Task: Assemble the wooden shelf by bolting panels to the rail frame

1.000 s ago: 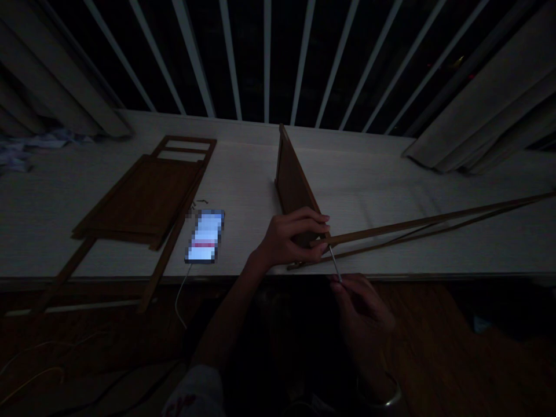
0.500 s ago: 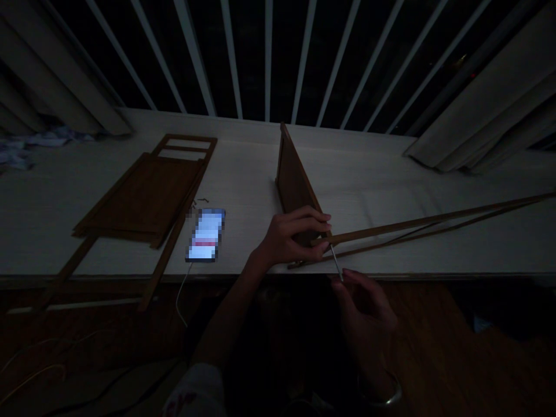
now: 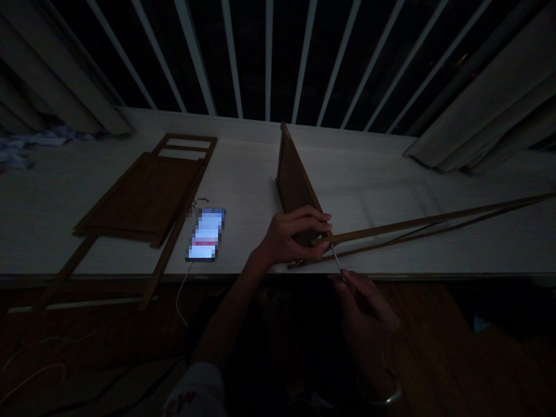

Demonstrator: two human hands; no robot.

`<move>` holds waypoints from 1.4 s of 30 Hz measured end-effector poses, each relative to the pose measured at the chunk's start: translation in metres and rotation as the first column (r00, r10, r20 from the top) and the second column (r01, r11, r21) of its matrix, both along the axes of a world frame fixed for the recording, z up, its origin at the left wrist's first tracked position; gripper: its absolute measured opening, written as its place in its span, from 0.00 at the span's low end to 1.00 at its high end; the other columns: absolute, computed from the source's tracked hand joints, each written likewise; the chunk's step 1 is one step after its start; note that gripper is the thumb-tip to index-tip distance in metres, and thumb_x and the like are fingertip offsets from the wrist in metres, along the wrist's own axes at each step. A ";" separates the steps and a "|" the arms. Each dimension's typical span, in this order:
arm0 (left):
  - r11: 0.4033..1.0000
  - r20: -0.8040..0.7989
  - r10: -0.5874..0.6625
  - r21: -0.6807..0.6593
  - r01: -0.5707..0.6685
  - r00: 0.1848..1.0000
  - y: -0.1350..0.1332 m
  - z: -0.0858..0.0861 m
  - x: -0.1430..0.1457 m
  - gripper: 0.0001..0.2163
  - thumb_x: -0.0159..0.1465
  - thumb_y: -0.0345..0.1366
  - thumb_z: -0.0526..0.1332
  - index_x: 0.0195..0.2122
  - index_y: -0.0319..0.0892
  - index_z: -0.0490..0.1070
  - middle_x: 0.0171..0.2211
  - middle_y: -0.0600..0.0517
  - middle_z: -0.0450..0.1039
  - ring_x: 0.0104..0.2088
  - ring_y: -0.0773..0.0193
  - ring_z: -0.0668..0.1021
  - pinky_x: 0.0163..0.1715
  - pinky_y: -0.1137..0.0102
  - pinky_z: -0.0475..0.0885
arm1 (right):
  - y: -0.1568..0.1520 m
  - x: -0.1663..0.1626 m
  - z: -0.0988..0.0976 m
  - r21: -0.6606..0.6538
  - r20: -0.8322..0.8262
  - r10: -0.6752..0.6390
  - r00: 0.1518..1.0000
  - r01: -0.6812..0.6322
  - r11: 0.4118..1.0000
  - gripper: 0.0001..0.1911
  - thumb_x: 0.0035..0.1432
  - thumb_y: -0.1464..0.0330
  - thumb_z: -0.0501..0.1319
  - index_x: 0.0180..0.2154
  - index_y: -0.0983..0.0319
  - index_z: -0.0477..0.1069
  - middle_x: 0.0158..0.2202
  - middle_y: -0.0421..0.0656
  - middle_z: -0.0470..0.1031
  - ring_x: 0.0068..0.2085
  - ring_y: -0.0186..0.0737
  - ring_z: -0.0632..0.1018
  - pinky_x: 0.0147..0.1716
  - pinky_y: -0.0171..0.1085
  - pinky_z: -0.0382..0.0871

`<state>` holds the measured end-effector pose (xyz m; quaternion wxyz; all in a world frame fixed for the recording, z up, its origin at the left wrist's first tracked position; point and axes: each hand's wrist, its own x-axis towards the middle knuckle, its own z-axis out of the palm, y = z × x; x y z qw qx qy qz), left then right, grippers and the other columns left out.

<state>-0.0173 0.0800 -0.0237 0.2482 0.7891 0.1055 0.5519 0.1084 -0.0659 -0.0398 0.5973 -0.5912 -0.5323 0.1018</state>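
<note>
A brown wooden panel (image 3: pixel 297 176) stands on edge on the pale ledge, joined near my left hand to a long wooden frame (image 3: pixel 399 224) that stretches right. My left hand (image 3: pixel 295 234) is closed around the corner where panel and frame meet. Below that corner, my right hand (image 3: pixel 367 307) pinches a thin metal rod (image 3: pixel 336 258), which looks like a screwdriver shaft or hex key. Its upper end touches the joint at the frame's end. Dim light hides the rod's tip and lower end.
On the left, a second wooden piece (image 3: pixel 143 194) with slatted frame legs overhangs the ledge (image 3: pixel 247 174). A lit phone (image 3: pixel 206 234) on a white cable lies beside it, with several small screws (image 3: pixel 202 200) behind. White bars and curtains (image 3: pixel 482 127) line the back.
My right hand has shifted very slightly right, its fingers turning a little on the rod. The left hand, panel and frame stay as they were.
</note>
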 end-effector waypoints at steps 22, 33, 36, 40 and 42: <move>1.000 -0.009 0.024 -0.008 -0.024 1.000 -0.001 -0.001 0.000 0.11 0.50 0.31 0.64 0.36 0.38 0.72 0.38 0.47 0.74 0.39 0.67 0.77 0.37 0.72 0.75 | -0.001 -0.002 0.003 -0.013 -0.007 -0.063 0.998 0.063 0.998 0.04 0.51 0.72 0.63 0.32 0.58 0.76 0.29 0.41 0.78 0.29 0.37 0.78 0.29 0.38 0.74; 1.000 -0.007 0.009 0.001 -0.009 1.000 0.000 -0.001 0.000 0.12 0.50 0.32 0.65 0.37 0.38 0.72 0.38 0.47 0.74 0.39 0.67 0.77 0.37 0.73 0.74 | -0.002 -0.005 0.003 -0.058 -0.087 -0.068 0.994 0.063 0.996 0.04 0.51 0.71 0.63 0.33 0.60 0.75 0.29 0.40 0.79 0.30 0.36 0.79 0.32 0.36 0.75; 1.000 -0.009 0.011 -0.014 -0.011 1.000 0.000 -0.001 0.000 0.11 0.51 0.32 0.65 0.37 0.38 0.72 0.38 0.47 0.73 0.40 0.66 0.77 0.38 0.73 0.74 | -0.002 -0.005 0.003 -0.117 -0.108 -0.095 0.990 0.083 0.990 0.05 0.52 0.71 0.63 0.34 0.60 0.75 0.29 0.40 0.78 0.29 0.35 0.79 0.32 0.35 0.74; 1.000 -0.001 0.011 -0.004 -0.011 1.000 0.000 -0.001 0.000 0.11 0.51 0.32 0.65 0.36 0.37 0.72 0.38 0.47 0.73 0.39 0.68 0.77 0.37 0.74 0.74 | -0.002 -0.007 0.003 -0.147 -0.186 -0.073 0.980 0.046 0.988 0.05 0.52 0.69 0.63 0.34 0.61 0.74 0.29 0.41 0.78 0.28 0.35 0.78 0.30 0.35 0.74; 1.000 -0.003 0.009 -0.001 -0.009 1.000 0.000 -0.001 0.000 0.11 0.51 0.32 0.65 0.36 0.37 0.72 0.38 0.47 0.73 0.39 0.67 0.77 0.37 0.74 0.74 | -0.003 -0.008 0.002 -0.149 -0.216 -0.065 0.974 0.033 0.988 0.05 0.52 0.69 0.63 0.34 0.61 0.73 0.29 0.41 0.78 0.28 0.36 0.78 0.30 0.36 0.74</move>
